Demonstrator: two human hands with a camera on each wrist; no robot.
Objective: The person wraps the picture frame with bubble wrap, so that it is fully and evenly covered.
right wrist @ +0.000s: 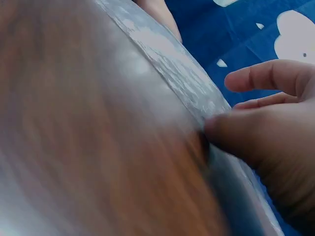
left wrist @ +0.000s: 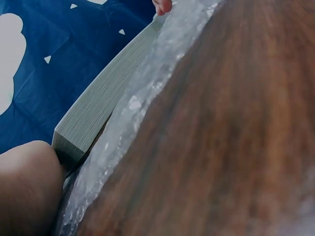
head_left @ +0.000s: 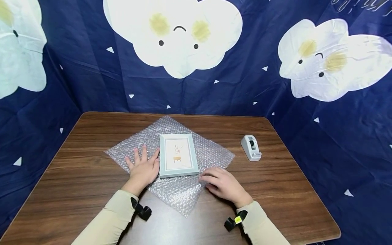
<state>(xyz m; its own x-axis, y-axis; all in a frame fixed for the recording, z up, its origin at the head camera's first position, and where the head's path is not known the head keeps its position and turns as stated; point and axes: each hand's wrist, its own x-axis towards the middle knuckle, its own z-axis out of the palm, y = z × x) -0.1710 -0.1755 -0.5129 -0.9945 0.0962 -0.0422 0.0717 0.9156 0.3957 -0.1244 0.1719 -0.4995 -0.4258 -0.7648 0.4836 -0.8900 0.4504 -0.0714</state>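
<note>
A picture frame (head_left: 163, 156) with a pale blue-green border lies face up on a sheet of bubble wrap (head_left: 214, 149), which is turned cornerwise on the table. My left hand (head_left: 143, 170) rests flat with spread fingers on the wrap, against the frame's left side. In the left wrist view the frame's side (left wrist: 106, 91) rises above the wrap (left wrist: 128, 118). My right hand (head_left: 225, 183) is at the wrap's lower right edge, fingers bent loosely. The right wrist view shows its thumb (right wrist: 231, 130) at the wrap's edge, with the other fingers apart from it.
A white tape dispenser (head_left: 251, 148) stands on the right of the wooden table (head_left: 284, 190). Dark blue cloth (head_left: 92, 68) with cloud prints hangs behind the table and along both sides.
</note>
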